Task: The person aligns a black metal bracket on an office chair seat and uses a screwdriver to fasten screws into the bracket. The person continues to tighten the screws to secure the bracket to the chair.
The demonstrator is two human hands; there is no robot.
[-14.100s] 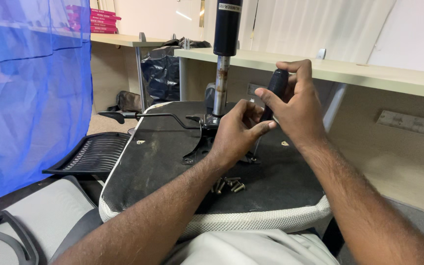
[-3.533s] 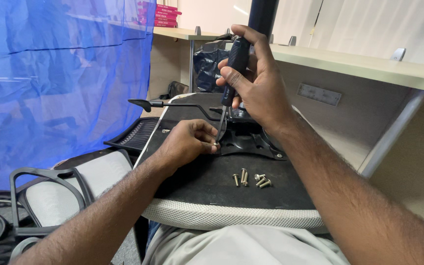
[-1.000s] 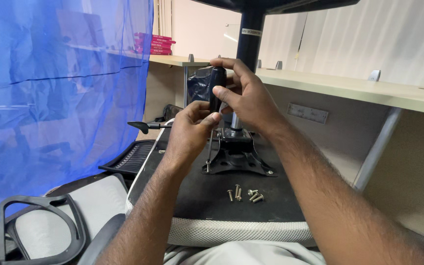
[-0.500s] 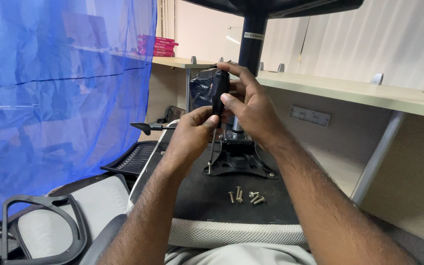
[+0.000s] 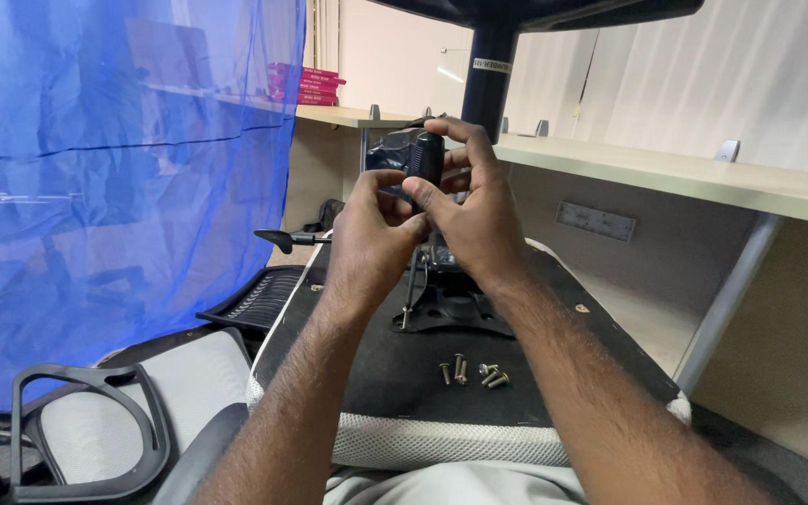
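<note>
- I see my right hand (image 5: 479, 220) gripping a black screwdriver handle (image 5: 424, 157).
- My left hand (image 5: 371, 229) pinches it too.
- Loose screws (image 5: 469, 372) lie on the upturned chair seat (image 5: 376, 374).

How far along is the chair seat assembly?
Done: the black bracket sits on the upturned seat. In hand: left hand and right hand both grip the black screwdriver handle. Left: several loose screws lie on the seat, undriven.
</note>
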